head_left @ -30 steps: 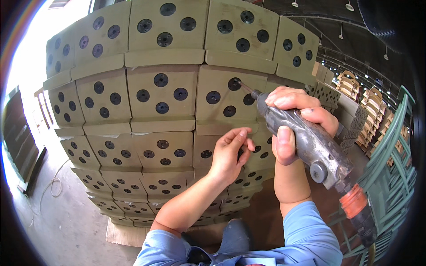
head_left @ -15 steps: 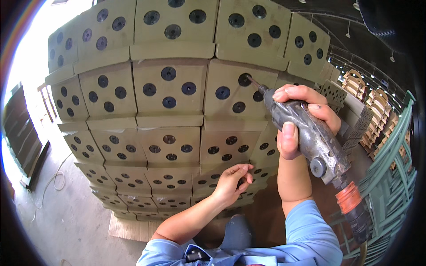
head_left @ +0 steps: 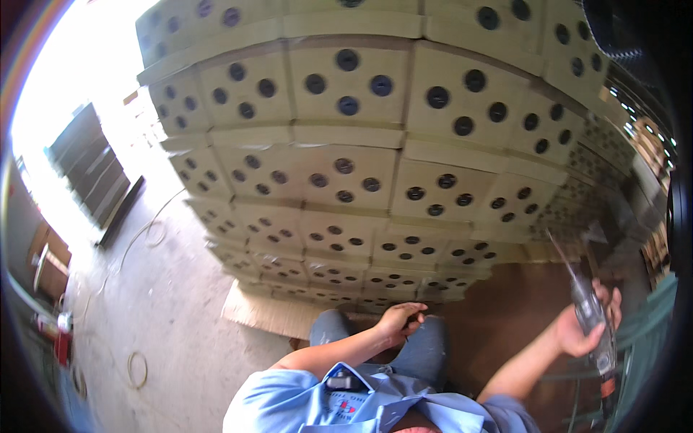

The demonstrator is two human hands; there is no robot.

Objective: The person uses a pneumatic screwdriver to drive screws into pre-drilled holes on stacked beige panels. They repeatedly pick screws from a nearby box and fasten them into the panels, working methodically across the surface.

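My right hand (head_left: 577, 333) grips a dark power screwdriver (head_left: 593, 317) with a long thin bit and an orange collar at its rear end. It is out to the lower right, and the bit points up and left, apart from the stack. Motion blurs the tool somewhat. My left hand (head_left: 403, 321) is in front of my knees with its fingers curled together; whatever may be in them is hidden. Ahead rises a tall stack of tan boxes (head_left: 346, 83). Round black discs (head_left: 437, 97) sit on their faces in groups.
A wooden board (head_left: 263, 312) lies under the stack. On the concrete floor (head_left: 173, 289) at left is a loose pale hose (head_left: 137, 369). A dark stack (head_left: 90, 166) stands far left, green metal frames (head_left: 653, 317) at the right edge, and wooden pieces (head_left: 648, 148) behind them.
My right hand has drawn the screwdriver away from a disc on an upper box, down and to the right. The view has shifted left; my left hand stays low with curled fingers.
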